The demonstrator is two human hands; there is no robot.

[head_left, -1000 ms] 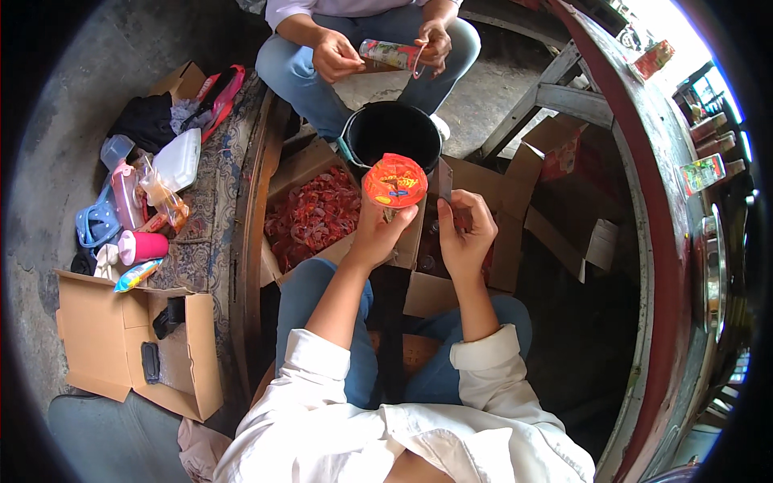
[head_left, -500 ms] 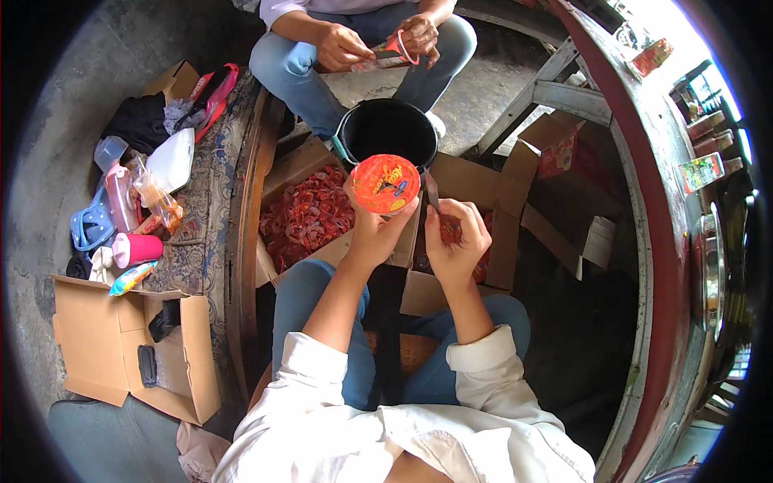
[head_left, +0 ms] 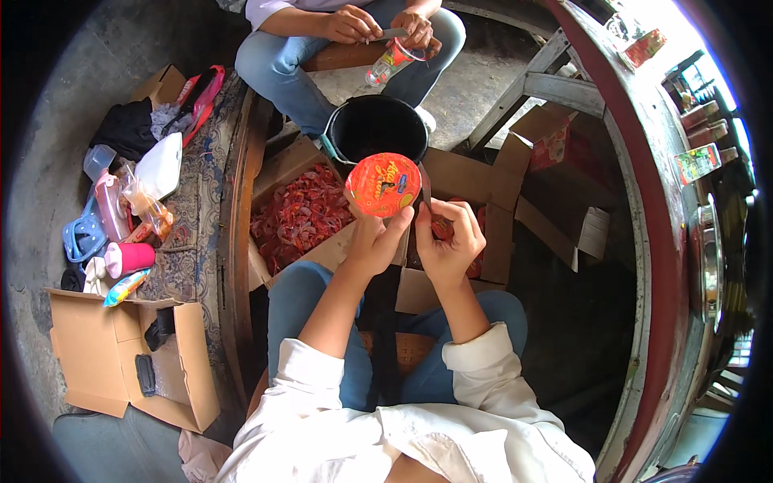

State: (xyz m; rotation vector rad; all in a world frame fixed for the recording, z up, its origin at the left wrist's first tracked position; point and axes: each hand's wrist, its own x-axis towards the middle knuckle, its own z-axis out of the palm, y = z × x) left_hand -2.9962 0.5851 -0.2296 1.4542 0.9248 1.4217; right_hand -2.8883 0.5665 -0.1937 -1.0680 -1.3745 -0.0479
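Observation:
My left hand (head_left: 372, 245) is closed round a plastic cup (head_left: 382, 184), its round red printed lid facing up. The cup's sides are mostly hidden by the lid and my fingers. In my right hand (head_left: 452, 243) I grip a knife (head_left: 426, 181), with its blade upright against the right edge of the lid. Just beyond the cup stands a black bucket (head_left: 332, 138). Across from me a seated person holds a knife (head_left: 392, 34) in one hand and a clear cup with a red rim (head_left: 388, 64) in the other.
A cardboard box (head_left: 278, 165) of red plastic scraps (head_left: 302, 211) sits left of my hands; another open box (head_left: 495, 193) lies right. A bench (head_left: 193, 249) on the left carries a pink cup (head_left: 129, 258) and bags. A wooden table frame (head_left: 644, 161) rises at right.
The lid has turned a little in my left hand, with the knife still at its edge. The other person's cup now tilts downward, with the knife held across near its rim.

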